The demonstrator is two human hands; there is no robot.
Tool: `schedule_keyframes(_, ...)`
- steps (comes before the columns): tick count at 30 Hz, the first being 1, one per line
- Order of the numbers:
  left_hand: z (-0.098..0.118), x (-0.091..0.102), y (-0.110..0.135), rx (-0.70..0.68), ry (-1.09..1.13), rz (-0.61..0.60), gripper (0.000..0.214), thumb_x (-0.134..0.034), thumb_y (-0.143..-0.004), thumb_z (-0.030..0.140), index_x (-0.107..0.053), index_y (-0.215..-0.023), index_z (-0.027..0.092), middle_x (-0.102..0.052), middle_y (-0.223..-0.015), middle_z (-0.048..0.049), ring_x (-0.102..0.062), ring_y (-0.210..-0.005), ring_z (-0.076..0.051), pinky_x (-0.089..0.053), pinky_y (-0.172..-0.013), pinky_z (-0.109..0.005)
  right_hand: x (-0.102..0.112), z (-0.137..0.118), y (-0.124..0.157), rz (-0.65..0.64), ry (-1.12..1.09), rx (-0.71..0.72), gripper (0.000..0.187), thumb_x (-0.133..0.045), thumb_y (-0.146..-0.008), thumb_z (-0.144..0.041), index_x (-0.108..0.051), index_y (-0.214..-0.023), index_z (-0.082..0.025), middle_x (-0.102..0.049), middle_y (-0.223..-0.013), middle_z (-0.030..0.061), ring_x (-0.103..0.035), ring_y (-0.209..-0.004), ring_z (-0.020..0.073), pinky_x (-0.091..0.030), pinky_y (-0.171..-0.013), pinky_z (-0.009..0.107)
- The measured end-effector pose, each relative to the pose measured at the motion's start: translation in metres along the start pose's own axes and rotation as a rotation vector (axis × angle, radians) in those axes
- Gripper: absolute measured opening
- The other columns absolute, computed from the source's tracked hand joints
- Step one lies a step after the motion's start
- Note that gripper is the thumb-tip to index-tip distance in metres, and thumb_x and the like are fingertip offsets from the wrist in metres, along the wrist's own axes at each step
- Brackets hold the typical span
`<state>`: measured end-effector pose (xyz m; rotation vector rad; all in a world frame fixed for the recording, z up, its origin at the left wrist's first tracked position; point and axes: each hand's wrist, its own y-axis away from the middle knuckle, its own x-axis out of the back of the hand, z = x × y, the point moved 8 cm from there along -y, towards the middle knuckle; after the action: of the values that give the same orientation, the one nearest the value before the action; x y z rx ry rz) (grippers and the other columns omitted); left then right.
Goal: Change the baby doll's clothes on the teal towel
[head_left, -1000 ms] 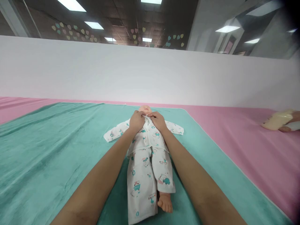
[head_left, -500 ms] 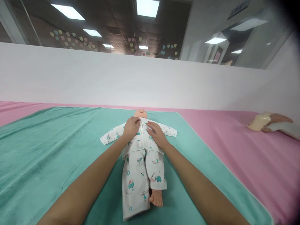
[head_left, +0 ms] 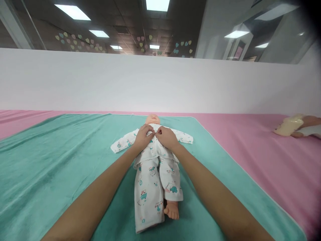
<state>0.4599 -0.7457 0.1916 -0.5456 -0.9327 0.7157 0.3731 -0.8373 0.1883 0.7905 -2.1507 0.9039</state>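
A baby doll [head_left: 152,119] lies on its back on a teal blanket [head_left: 82,160], head away from me. It wears a white printed shirt [head_left: 147,152] and white printed pants [head_left: 149,190]. One bare foot [head_left: 172,210] sticks out of the right pant leg; the other foot is hidden inside the longer left one. At the upper chest, my left hand [head_left: 143,136] has its fingers closed on the shirt front near the middle opening. Close beside it, my right hand [head_left: 167,136] is curled in a pinch on the shirt's other edge. Any fastener under the fingertips is hidden.
Pink cloth [head_left: 250,140] lies under and around the blanket. At the far right is a cream-coloured, bottle-like thing [head_left: 288,126] with dark marks, against a tan shape I cannot make out. A white wall [head_left: 125,83] with windows above stands behind.
My right hand has moved left to the shirt's middle and its fingers have curled into a pinch. My left hand's fingers have moved in towards it. The view has shifted slightly.
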Motion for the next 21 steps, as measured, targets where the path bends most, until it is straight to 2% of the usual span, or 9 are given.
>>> schedule_keyframes(3, 0.004, 0.000, -0.001, -0.014, -0.026, -0.011, 0.003, -0.052, -0.080, 0.019, -0.055, -0.080, 0.020, -0.058, -0.095, -0.0041, -0.051, -0.099, -0.019, -0.037, -0.093, -0.034, 0.001, 0.002, -0.001, -0.010, -0.059, 0.018, 0.011, -0.049, -0.077, -0.027, -0.056, -0.072, -0.020, -0.062, -0.074, 0.0016, -0.052, -0.068, 0.0145, -0.031, -0.060, 0.026)
schedule_keyframes(7, 0.010, 0.003, -0.001, 0.014, -0.107, -0.002, 0.006, -0.049, -0.083, 0.022, -0.053, -0.079, 0.019, -0.058, -0.090, -0.0044, -0.049, -0.094, -0.020, -0.039, -0.086, -0.034, 0.002, 0.010, 0.000, 0.024, -0.315, -0.013, 0.018, -0.048, -0.079, -0.033, -0.058, -0.073, -0.020, -0.061, -0.069, -0.0009, -0.051, -0.062, 0.0124, -0.035, -0.060, 0.025)
schedule_keyframes(10, 0.009, 0.007, -0.002, 0.134, -0.098, 0.022, 0.010, -0.047, -0.085, 0.026, -0.053, -0.079, 0.019, -0.058, -0.085, -0.0038, -0.050, -0.085, -0.019, -0.039, -0.076, -0.032, 0.006, 0.020, 0.000, 0.106, -0.536, -0.073, 0.024, -0.048, -0.079, -0.040, -0.061, -0.079, -0.020, -0.060, -0.072, -0.0008, -0.051, -0.063, 0.0122, -0.037, -0.061, 0.024)
schedule_keyframes(13, 0.005, 0.012, -0.003, 0.322, 0.043, 0.073, 0.012, -0.046, -0.085, 0.029, -0.053, -0.081, 0.020, -0.058, -0.076, -0.0007, -0.051, -0.073, -0.016, -0.039, -0.067, -0.028, 0.006, 0.024, -0.001, 0.146, -0.679, -0.073, 0.028, -0.049, -0.078, -0.043, -0.062, -0.080, -0.019, -0.058, -0.071, -0.0008, -0.049, -0.064, 0.0119, -0.037, -0.061, 0.024)
schedule_keyframes(16, 0.006, 0.011, -0.004, 0.413, 0.175, 0.090, 0.011, -0.048, -0.083, 0.028, -0.054, -0.080, 0.019, -0.057, -0.072, 0.0016, -0.051, -0.068, -0.013, -0.038, -0.063, -0.025, 0.002, 0.024, -0.001, 0.109, -0.746, -0.064, 0.028, -0.050, -0.078, -0.044, -0.061, -0.078, -0.019, -0.054, -0.066, -0.0020, -0.046, -0.060, 0.0111, -0.036, -0.058, 0.023)
schedule_keyframes(21, 0.006, 0.000, -0.004, 0.441, 0.183, -0.016, 0.010, -0.052, -0.078, 0.027, -0.055, -0.072, 0.020, -0.054, -0.062, 0.0036, -0.049, -0.062, -0.013, -0.034, -0.059, -0.024, -0.008, 0.022, -0.002, -0.016, -0.786, -0.079, 0.030, -0.056, -0.074, -0.046, -0.061, -0.080, -0.018, -0.058, -0.068, -0.0005, -0.049, -0.061, 0.0121, -0.039, -0.058, 0.024)
